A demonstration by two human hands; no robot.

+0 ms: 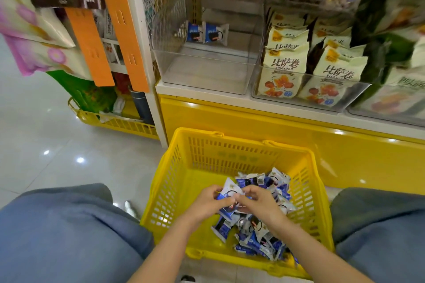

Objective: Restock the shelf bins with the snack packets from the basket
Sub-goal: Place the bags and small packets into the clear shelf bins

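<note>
Mid-pickup in the yellow basket (207, 156), left hand (207, 202) and right hand (259, 202) both clutching blue-and-white snack packets (226, 192); next, likely lifting them into the near-empty clear shelf bin (202, 76).

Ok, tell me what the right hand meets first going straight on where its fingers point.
The right hand points left into the blue-and-white packet both hands pinch; that comes first, with the left hand just behind it, though depth is unclear.
</note>
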